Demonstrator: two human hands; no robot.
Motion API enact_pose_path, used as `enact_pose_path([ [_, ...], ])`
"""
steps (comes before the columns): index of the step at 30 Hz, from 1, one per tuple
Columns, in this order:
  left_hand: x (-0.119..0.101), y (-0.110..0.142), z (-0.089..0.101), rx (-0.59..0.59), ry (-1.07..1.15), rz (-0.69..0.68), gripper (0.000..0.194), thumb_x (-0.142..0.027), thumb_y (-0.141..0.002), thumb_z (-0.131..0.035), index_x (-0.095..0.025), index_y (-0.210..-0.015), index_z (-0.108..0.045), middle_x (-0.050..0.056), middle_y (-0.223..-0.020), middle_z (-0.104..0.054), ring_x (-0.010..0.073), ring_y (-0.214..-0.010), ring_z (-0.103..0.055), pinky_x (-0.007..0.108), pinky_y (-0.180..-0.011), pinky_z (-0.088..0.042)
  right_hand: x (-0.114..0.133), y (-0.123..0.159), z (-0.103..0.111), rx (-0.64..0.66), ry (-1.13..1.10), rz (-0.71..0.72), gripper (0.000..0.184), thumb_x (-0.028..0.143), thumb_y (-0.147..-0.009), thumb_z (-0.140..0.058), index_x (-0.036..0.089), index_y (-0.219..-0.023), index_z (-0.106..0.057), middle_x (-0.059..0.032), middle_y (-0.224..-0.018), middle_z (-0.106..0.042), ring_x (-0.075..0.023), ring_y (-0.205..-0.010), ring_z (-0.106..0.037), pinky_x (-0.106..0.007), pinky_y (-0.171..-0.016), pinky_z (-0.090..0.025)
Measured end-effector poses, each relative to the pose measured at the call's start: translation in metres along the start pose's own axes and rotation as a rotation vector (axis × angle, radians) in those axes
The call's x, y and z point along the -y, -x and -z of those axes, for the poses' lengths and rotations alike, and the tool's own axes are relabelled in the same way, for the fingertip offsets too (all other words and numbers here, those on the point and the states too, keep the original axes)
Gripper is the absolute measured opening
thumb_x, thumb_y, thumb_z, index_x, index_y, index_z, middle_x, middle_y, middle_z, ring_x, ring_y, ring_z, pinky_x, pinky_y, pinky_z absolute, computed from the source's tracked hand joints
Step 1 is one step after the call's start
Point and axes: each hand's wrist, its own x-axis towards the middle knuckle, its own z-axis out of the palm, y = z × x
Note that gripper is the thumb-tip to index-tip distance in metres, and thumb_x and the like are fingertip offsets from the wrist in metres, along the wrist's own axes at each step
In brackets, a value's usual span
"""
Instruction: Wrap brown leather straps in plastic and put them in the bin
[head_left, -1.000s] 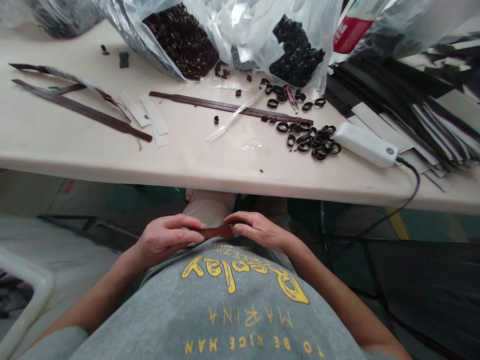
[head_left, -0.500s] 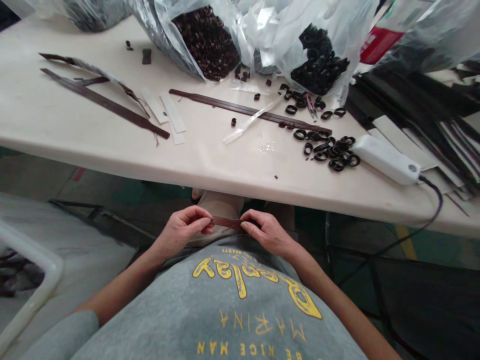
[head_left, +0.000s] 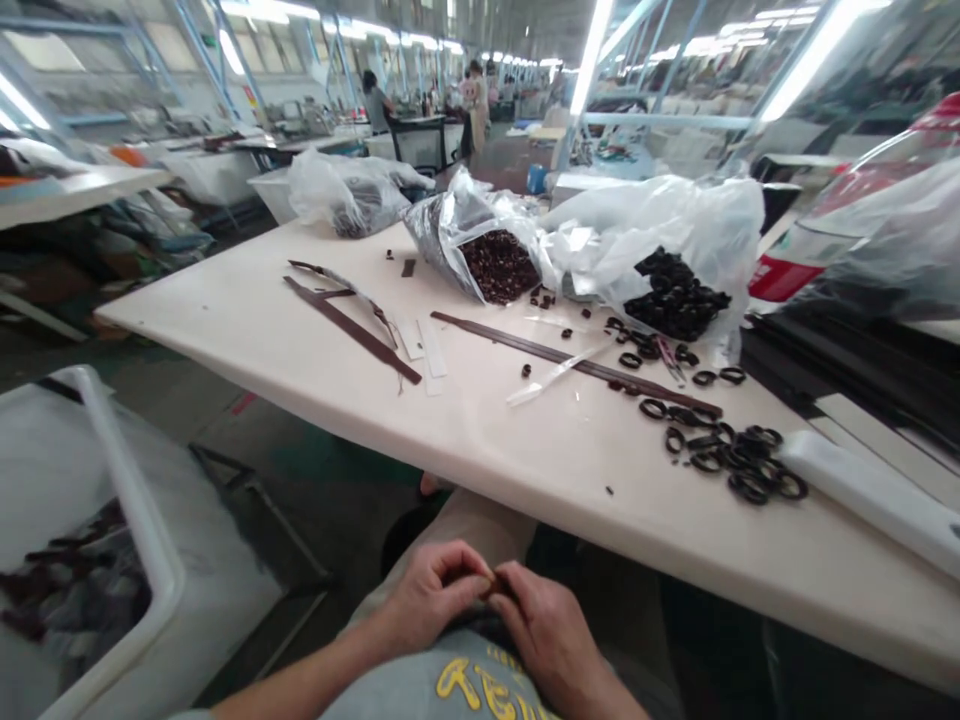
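My left hand and my right hand meet over my lap, below the table edge. Thumbs and fingers of both are pinched on a brown strap, of which only a sliver shows between the fingertips; the rest is hidden. On the table lie a long brown strap and, further left, another brown strap beside a thin twisted one. Black loops are heaped at the right, near pink-handled thread snips.
Plastic bags stand at the back, one with brown loops, one with black loops. A white device lies right of the heap. A white bin stands at lower left. Two people are far off in the workshop.
The camera has tilted up, bringing the workshop into view. My hands have come together, so the brown strap, stretched between them before, is now mostly covered.
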Motion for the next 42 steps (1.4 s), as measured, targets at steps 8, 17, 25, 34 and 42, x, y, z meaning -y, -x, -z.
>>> enact_pose_path([
  [8, 0.015, -0.003, 0.007, 0.161, -0.250, -0.159, 0.031, -0.024, -0.081, -0.065, -0.018, -0.110, -0.071, 0.005, -0.090, -0.075, 0.0176, -0.079, -0.067, 0.024, -0.072, -0.050, -0.018, 0.011, -0.016, -0.063, 0.128, 0.134, 0.048, 0.047, -0.106, -0.027, 0.020, -0.079, -0.056, -0.0020, -0.069, -0.066, -0.0139, -0.060, -0.063, -0.025, -0.055, -0.034],
  [17, 0.037, -0.015, 0.008, 0.327, -0.874, -0.528, 0.027, -0.035, -0.094, -0.052, -0.019, -0.089, -0.073, 0.006, -0.078, -0.075, 0.0195, -0.073, -0.070, 0.024, -0.067, -0.049, -0.025, 0.017, -0.027, -0.115, 0.216, 0.176, 0.059, 0.052, -0.106, -0.022, 0.019, -0.074, -0.059, -0.0024, -0.062, -0.067, -0.0122, -0.053, -0.061, -0.026, -0.050, -0.029],
  [25, -0.059, -0.047, 0.028, 0.328, -0.614, -0.369, 0.019, -0.027, -0.090, -0.059, -0.019, -0.096, -0.075, 0.001, -0.073, -0.074, 0.0129, -0.061, -0.065, 0.019, -0.056, -0.047, -0.025, 0.020, -0.005, -0.143, 0.110, 0.065, 0.050, 0.048, -0.105, -0.025, 0.020, -0.075, -0.055, -0.0015, -0.069, -0.066, -0.0119, -0.061, -0.061, -0.025, -0.056, -0.031],
  [34, -0.140, -0.209, 0.050, 0.083, -1.113, -0.797, 0.035, -0.008, -0.089, -0.050, -0.022, -0.113, -0.073, 0.010, -0.126, -0.068, 0.0232, -0.110, -0.064, 0.035, -0.097, -0.048, -0.021, 0.031, 0.021, -0.252, 0.096, -0.056, 0.043, 0.042, -0.106, -0.028, 0.021, -0.078, -0.054, -0.0021, -0.073, -0.066, -0.0156, -0.066, -0.063, -0.026, -0.062, -0.035],
  [42, -0.126, -0.246, 0.044, 0.116, -1.075, -0.730, 0.026, -0.007, -0.083, -0.055, -0.020, -0.086, -0.078, 0.008, -0.103, -0.072, 0.0203, -0.092, -0.066, 0.031, -0.090, -0.048, -0.021, 0.039, 0.041, -0.327, 0.047, -0.116, 0.043, 0.043, -0.106, -0.029, 0.021, -0.079, -0.055, -0.0027, -0.076, -0.066, -0.0157, -0.067, -0.061, -0.027, -0.062, -0.036],
])
